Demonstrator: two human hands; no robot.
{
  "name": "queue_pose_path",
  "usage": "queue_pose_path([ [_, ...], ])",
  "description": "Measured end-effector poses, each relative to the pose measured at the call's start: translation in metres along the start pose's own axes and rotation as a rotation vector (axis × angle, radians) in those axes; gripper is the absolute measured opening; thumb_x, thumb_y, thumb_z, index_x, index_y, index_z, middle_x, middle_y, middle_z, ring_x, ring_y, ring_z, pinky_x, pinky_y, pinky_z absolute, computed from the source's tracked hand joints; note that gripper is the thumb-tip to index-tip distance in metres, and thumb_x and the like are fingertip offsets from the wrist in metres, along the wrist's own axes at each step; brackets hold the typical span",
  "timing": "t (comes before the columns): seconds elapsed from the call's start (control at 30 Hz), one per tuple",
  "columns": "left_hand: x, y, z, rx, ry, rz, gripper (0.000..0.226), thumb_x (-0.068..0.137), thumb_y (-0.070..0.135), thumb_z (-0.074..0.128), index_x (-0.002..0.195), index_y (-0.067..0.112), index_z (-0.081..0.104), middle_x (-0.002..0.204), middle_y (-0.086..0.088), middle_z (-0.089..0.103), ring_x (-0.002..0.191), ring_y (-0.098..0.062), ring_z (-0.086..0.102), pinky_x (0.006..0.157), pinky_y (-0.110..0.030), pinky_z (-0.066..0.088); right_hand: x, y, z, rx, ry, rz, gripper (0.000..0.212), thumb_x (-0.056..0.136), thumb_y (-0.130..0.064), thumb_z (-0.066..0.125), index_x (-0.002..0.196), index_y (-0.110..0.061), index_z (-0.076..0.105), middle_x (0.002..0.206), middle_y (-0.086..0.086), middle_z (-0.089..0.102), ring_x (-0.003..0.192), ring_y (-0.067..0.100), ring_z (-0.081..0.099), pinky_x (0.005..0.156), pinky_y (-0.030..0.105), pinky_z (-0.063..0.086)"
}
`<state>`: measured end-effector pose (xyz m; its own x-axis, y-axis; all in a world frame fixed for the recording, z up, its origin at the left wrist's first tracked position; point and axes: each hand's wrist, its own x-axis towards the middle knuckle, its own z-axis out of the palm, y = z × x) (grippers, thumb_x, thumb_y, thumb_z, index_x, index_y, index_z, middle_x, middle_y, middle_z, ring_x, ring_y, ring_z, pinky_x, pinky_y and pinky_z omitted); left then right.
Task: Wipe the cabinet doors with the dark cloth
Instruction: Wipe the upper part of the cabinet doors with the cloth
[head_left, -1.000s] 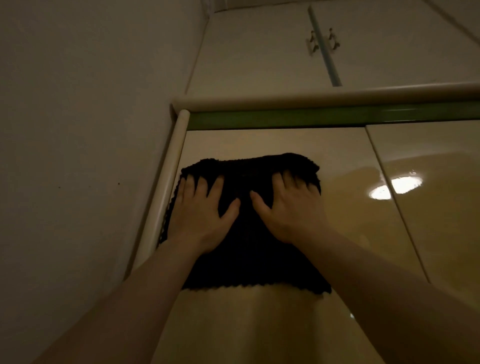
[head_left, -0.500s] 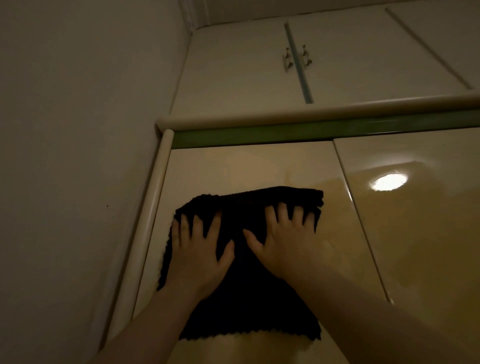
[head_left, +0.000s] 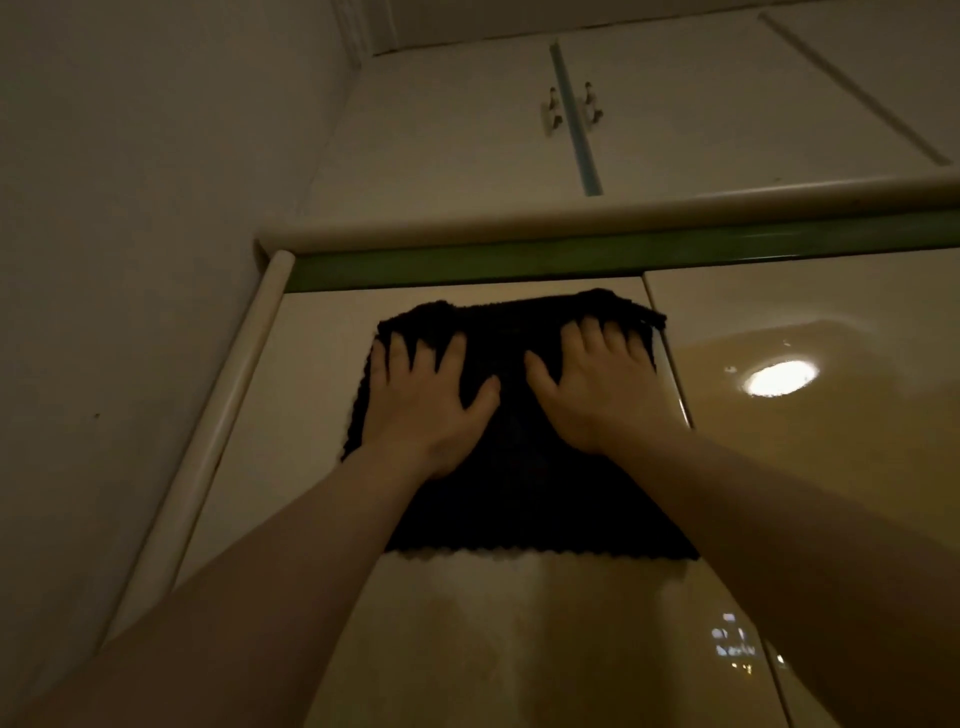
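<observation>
Pressing the dark cloth (head_left: 524, 483) flat on the shiny cabinet door (head_left: 519, 623), up high near the green strip (head_left: 519, 257) at the top. Keeping the cloth spread wide, likely so more of the door gets rubbed in one go. Using both hands side by side, likely so the cloth is not slipping down or bunching. Reaching up with both arms, because this part of the door is high.

Laying the left hand (head_left: 421, 400) flat on the left part of the cloth, fingers spread apart, thumb pointing in. Laying the right hand (head_left: 597, 389) flat on the right part, fingers a bit curled over the top edge, close to the line where the next door (head_left: 831, 467) begins. Not pinching or gripping, just pushing with open palms. Leaving a gap of cloth between the two thumbs. Touching only the cloth, not the bare door. Leaving the small upper doors (head_left: 441, 130) with the little handles (head_left: 571, 106) untouched for now.
</observation>
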<state>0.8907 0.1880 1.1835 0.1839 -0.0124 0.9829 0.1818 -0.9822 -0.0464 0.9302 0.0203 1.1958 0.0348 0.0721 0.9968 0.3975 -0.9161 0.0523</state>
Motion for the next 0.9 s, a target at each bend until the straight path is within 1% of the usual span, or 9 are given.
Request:
queue_pose_path([
  [0.17,0.004,0.001,0.0,-0.018,0.024,0.019,0.075,0.094,0.064,0.012,0.155,0.021,0.001,0.162,-0.017,0.009,0.148,-0.036,-0.004,0.12,-0.045,-0.01,0.01,0.002,0.0,-0.025,0.002,-0.006,0.068,0.095,-0.055,0.018,0.142,-0.008,0.033,0.149,0.015,0.035,0.136,0.033,0.03,0.114,0.045,0.02],
  [0.33,-0.022,0.0,0.004,-0.038,0.012,0.063,0.073,0.097,0.058,0.012,0.155,0.012,0.005,0.162,-0.016,0.01,0.148,-0.034,-0.001,0.12,-0.043,-0.01,-0.02,-0.005,0.003,-0.02,-0.008,0.013,0.064,0.098,-0.05,0.017,0.141,-0.006,0.034,0.147,0.016,0.037,0.135,0.032,0.032,0.113,0.045,0.02],
  [0.4,-0.039,-0.002,0.008,-0.052,0.023,0.084,0.073,0.097,0.057,0.011,0.154,0.011,0.009,0.161,-0.015,0.014,0.148,-0.034,0.004,0.121,-0.043,-0.008,-0.04,-0.008,0.002,-0.007,-0.021,0.025,0.064,0.097,-0.05,0.018,0.141,-0.007,0.035,0.147,0.014,0.037,0.135,0.031,0.032,0.114,0.044,0.02],
  [0.5,-0.074,-0.002,0.014,-0.053,0.042,0.105,0.08,0.092,0.059,0.004,0.152,0.009,0.018,0.157,-0.014,0.025,0.145,-0.032,0.018,0.121,-0.046,-0.002,-0.078,-0.012,0.0,-0.015,-0.051,0.037,0.062,0.097,-0.049,0.021,0.141,-0.008,0.035,0.147,0.013,0.039,0.135,0.03,0.033,0.115,0.043,0.02],
  [0.6,-0.106,0.003,0.02,-0.064,0.043,0.129,0.08,0.092,0.058,0.002,0.151,0.008,0.024,0.155,-0.013,0.032,0.143,-0.028,0.025,0.121,-0.046,0.0,-0.109,-0.012,0.0,-0.008,-0.039,0.049,0.06,0.097,-0.047,0.024,0.138,-0.007,0.04,0.142,0.013,0.045,0.131,0.031,0.039,0.113,0.044,0.025],
  [0.7,-0.118,0.005,0.021,-0.08,0.013,0.127,0.082,0.091,0.058,0.002,0.15,0.007,0.026,0.154,-0.012,0.033,0.144,-0.028,0.024,0.121,-0.046,-0.002,-0.12,-0.012,0.0,-0.002,-0.041,0.056,0.061,0.094,-0.048,0.024,0.132,-0.006,0.047,0.133,0.013,0.053,0.124,0.031,0.046,0.109,0.045,0.033],
  [0.77,-0.118,0.005,0.02,-0.095,0.017,0.129,0.082,0.09,0.059,0.005,0.149,0.007,0.029,0.153,-0.013,0.036,0.143,-0.028,0.026,0.121,-0.046,-0.001,-0.122,-0.01,-0.002,0.019,-0.031,0.051,0.06,0.093,-0.049,0.025,0.13,-0.007,0.048,0.131,0.012,0.054,0.122,0.031,0.048,0.107,0.044,0.035],
  [0.9,-0.108,0.007,0.017,-0.059,0.016,0.118,0.084,0.087,0.062,0.004,0.15,0.011,0.027,0.153,-0.012,0.035,0.142,-0.028,0.027,0.121,-0.046,-0.004,-0.114,-0.004,-0.005,0.025,-0.021,0.026,0.06,0.092,-0.05,0.029,0.135,-0.01,0.043,0.137,0.01,0.05,0.127,0.03,0.043,0.111,0.044,0.029],
])
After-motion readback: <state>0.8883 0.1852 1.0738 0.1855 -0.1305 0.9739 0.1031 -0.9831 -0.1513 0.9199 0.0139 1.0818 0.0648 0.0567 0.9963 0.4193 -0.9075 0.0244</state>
